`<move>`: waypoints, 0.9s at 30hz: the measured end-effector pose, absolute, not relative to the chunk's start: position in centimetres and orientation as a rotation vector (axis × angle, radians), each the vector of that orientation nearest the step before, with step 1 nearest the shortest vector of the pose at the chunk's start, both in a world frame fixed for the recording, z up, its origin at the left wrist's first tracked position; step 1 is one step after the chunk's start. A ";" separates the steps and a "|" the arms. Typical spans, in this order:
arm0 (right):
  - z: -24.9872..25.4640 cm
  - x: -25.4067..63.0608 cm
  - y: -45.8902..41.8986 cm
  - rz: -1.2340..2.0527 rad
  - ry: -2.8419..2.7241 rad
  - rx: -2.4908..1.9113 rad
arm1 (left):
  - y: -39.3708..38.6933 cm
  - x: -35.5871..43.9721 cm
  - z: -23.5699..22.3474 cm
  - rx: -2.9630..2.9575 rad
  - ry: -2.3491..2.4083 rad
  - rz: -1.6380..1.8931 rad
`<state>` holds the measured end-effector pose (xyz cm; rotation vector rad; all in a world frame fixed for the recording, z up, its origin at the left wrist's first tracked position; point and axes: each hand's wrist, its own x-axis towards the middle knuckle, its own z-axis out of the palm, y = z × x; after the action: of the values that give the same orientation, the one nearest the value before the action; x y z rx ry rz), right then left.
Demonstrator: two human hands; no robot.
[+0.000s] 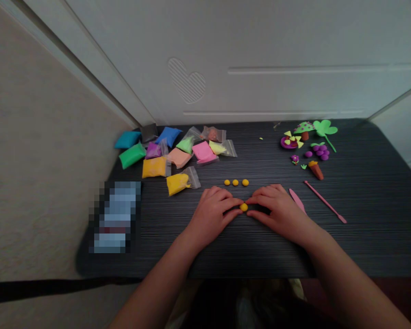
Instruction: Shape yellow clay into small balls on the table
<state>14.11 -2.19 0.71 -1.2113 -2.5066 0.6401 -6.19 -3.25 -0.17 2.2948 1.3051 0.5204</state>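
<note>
A small yellow clay ball (244,207) sits between my two hands, low over the dark table. My left hand (212,212) touches it from the left with thumb and forefinger brought together. From the other side, the fingertips of my right hand (277,209) close on the same ball. Just beyond my fingers lie three more yellow balls in a row: a left ball (227,182), a middle ball (235,183) and a right ball (245,183). An opened bag of yellow clay (178,183) rests up and left of my left hand. Beside my right hand lies a pink clay knife (297,201), partly hidden by it.
Several bags of coloured clay, including a green one (132,156), cover the back left. A pixelated rectangular thing (118,217) lies at the left edge. Clay models stand at back right: a purple bowl (289,143), grapes (321,151) and a clover (324,128). A thin pink tool (325,201) lies at right.
</note>
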 end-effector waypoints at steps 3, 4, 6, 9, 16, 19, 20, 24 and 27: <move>0.6 14.1 -2.1 0.622 -2.528 -1.196 | -3.3 -6.2 -0.2 2.297 1.300 0.519; 0.6 14.1 -2.1 0.617 -2.530 -1.193 | -3.3 -6.2 -0.2 2.296 1.299 0.518; 0.6 14.1 -2.1 0.609 -2.524 -1.190 | -3.3 -6.2 -0.2 2.288 1.302 0.520; 0.6 14.1 -2.1 0.608 -2.505 -1.190 | -3.3 -6.3 -0.1 2.267 1.301 0.532; 0.5 14.3 -2.0 0.635 -2.515 -1.192 | -3.2 -6.5 0.2 2.229 1.284 0.529; 0.5 14.4 -1.9 0.640 -2.524 -1.181 | -3.1 -6.5 0.3 2.217 1.267 0.521; 0.6 14.4 -1.9 0.638 -2.528 -1.177 | -3.1 -6.5 0.4 2.215 1.263 0.517; 0.7 14.3 -1.9 0.627 -2.532 -1.175 | -3.1 -6.5 0.5 2.214 1.259 0.497; 0.7 14.3 -1.9 0.630 -2.523 -1.176 | -3.1 -6.4 0.5 2.215 1.274 0.501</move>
<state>14.32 -1.94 0.65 -1.1756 -2.5226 0.6304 -6.42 -3.12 0.47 2.2147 1.2738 0.5007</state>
